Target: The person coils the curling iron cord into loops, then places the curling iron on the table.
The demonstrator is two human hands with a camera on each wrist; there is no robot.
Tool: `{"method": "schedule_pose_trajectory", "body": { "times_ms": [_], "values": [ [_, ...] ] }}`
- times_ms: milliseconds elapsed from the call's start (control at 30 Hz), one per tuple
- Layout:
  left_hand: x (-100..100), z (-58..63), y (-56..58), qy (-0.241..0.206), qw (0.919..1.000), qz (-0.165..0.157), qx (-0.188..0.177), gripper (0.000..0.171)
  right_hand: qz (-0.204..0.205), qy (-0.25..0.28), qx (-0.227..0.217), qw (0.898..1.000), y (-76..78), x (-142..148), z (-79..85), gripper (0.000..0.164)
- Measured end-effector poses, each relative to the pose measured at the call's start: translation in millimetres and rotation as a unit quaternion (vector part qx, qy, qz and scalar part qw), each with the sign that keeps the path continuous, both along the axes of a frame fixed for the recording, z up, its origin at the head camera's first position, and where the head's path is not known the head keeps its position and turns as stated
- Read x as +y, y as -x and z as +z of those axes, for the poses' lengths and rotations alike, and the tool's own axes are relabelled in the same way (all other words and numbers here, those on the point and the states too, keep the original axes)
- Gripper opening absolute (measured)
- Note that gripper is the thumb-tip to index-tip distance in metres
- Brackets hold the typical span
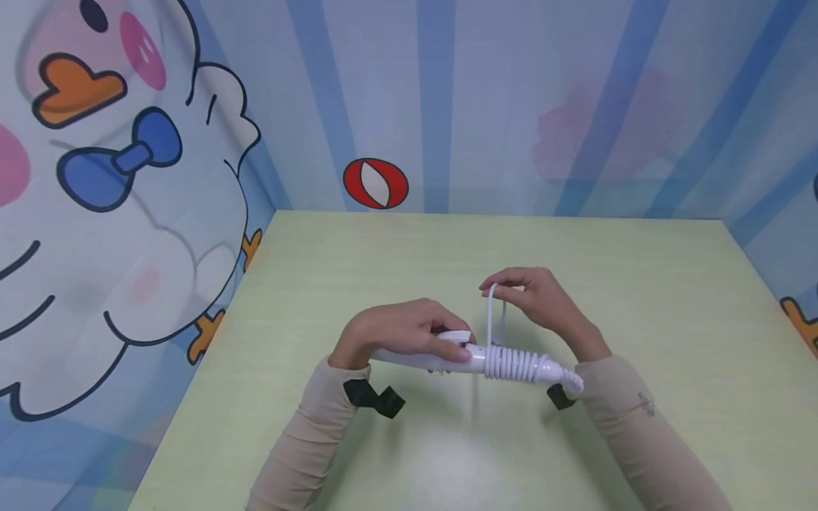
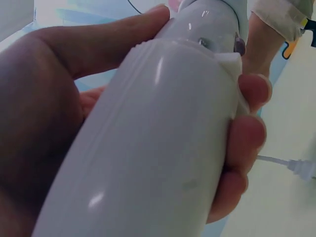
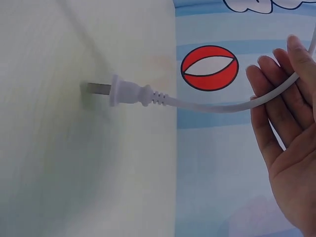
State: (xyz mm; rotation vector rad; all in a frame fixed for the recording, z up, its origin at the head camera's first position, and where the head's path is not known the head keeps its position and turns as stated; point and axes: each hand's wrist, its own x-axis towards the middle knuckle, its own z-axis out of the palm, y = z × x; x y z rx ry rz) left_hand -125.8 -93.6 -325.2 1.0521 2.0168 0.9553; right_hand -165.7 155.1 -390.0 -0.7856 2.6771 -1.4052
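Observation:
A white curling iron (image 1: 441,362) is held level above the table, its cord end pointing right. My left hand (image 1: 409,326) grips its thick body, the fingers curled round it; in the left wrist view this body (image 2: 143,133) fills the middle. Several turns of white power cord (image 1: 514,364) wrap the handle to the right of that hand. Raised beyond the iron, my right hand (image 1: 537,294) pinches the loose stretch of cord between thumb and fingers. From there the cord hangs to a two-prong plug (image 3: 128,93). The iron hides most of the plug in the head view.
Under the hands lies a pale green table (image 1: 307,270). Behind it stands a blue striped wall (image 1: 498,106) with a printed red ball, and a large cartoon bird (image 1: 128,248) covers the left wall. A black strap (image 1: 373,397) hangs at the left wrist.

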Motion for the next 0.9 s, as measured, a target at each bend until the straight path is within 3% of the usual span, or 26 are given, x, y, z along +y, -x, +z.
{"method": "schedule_pose_trajectory", "body": {
  "times_ms": [133, 267, 400, 633, 767, 900],
  "values": [
    [2.9, -0.5, -2.8, 0.016, 0.9998, 0.011, 0.002, 0.015, -0.003, -0.007, 0.038, 0.999, -2.5, 0.5, 15.3, 0.014],
    [9.5, -3.8, -6.0, 0.07, 0.9943, 0.027, 0.076, 0.015, -0.007, -0.034, 0.093, 0.995, 1.6, 6.0, 21.5, 0.013],
    [14.9, -7.5, -7.6, 0.127, 0.9797, 0.052, 0.146, 0.018, -0.006, -0.07, 0.159, 0.985, -2.6, 7.2, 33.7, 0.015],
    [18.6, -13.9, -4.1, 0.201, 0.9501, 0.15, 0.186, 0.025, -0.014, -0.122, 0.277, 0.953, -13.0, 1.5, 50.5, 0.013],
    [17.8, -19.4, 1.0, 0.224, 0.9314, 0.207, 0.199, 0.03, -0.017, -0.138, 0.306, 0.942, -19.0, -3.0, 53.8, 0.012],
    [17.0, -26.7, 7.1, 0.22, 0.9193, 0.251, 0.208, 0.035, -0.034, -0.153, 0.306, 0.939, -24.7, -4.9, 52.2, 0.01]
  ]
}}
